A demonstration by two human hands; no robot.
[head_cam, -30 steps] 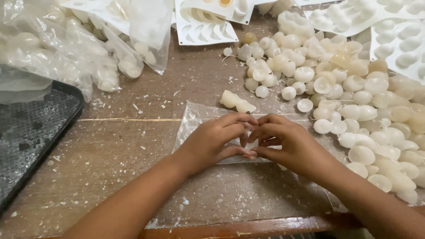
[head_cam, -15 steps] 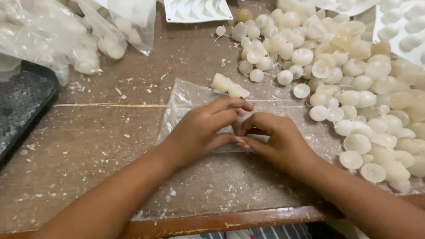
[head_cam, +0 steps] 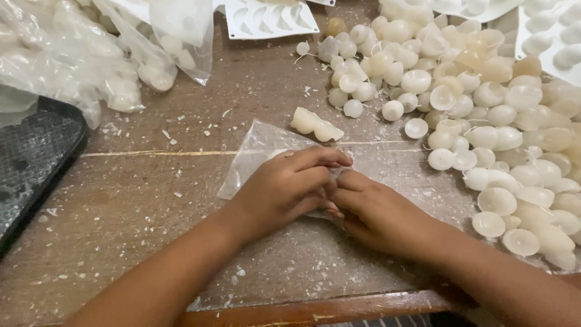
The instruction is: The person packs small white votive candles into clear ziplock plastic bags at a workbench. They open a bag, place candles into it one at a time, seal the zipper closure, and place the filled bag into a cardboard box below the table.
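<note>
A small clear plastic bag (head_cam: 257,148) lies flat on the worn wooden table (head_cam: 139,200). My left hand (head_cam: 284,188) rests on the bag with fingers curled over its right part. My right hand (head_cam: 378,212) meets it from the right, fingertips pinching the bag's edge between the two hands. What the fingers enclose is hidden. A row of joined pale wax shells (head_cam: 316,124) lies just beyond the bag.
A large heap of pale round wax shells (head_cam: 484,103) covers the right side. White moulds (head_cam: 269,18) sit at the back. Filled clear bags (head_cam: 91,54) pile at the back left. A dark mesh tray (head_cam: 33,163) lies at the left edge. Wax crumbs are scattered around.
The view has shifted down and the hands have drawn slightly nearer to me. Both hands stay together on the bag, fingers working at its edge.
</note>
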